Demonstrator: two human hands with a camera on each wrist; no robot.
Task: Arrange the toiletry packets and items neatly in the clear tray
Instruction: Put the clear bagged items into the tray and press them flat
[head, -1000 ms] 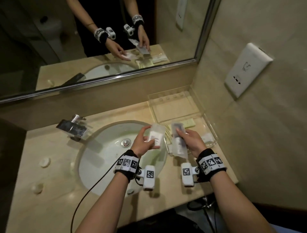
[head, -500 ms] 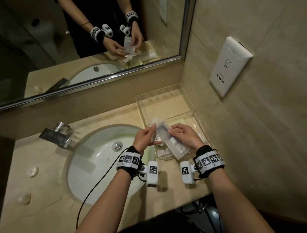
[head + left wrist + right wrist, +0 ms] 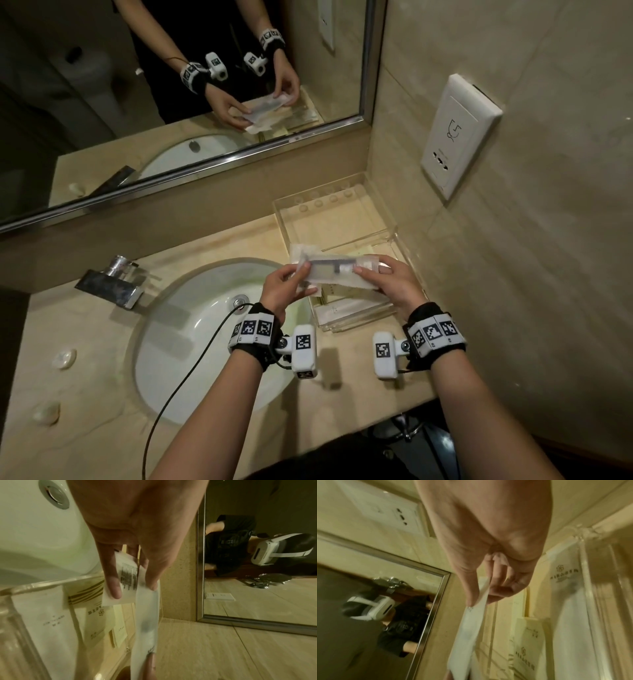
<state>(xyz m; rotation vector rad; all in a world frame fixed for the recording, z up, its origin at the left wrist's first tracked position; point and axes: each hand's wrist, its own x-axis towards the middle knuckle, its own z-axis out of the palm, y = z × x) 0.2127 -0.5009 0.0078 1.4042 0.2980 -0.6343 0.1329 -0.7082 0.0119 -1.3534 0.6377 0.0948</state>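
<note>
The tray [image 3: 346,219] is clear, glossy plastic; the packets [image 3: 337,274] look like matt white paper. The basin [image 3: 191,329] is glossy white ceramic, the tap [image 3: 109,284] shiny metal, the counter [image 3: 85,394] polished beige stone.

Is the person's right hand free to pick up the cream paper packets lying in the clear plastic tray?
Probably not yet: the right hand and left hand both pinch a long white packet above the clear plastic tray; the cream paper packets lie uncovered below.

Sink [image 3: 191,329] sunk in the bench [image 3: 85,394] — tap [image 3: 111,282] at its back left, clear tray [image 3: 342,219] to its right (in the wall corner); packets [image 3: 346,305] lie in the tray's near part — mirror [image 3: 171,102] behind.
</note>
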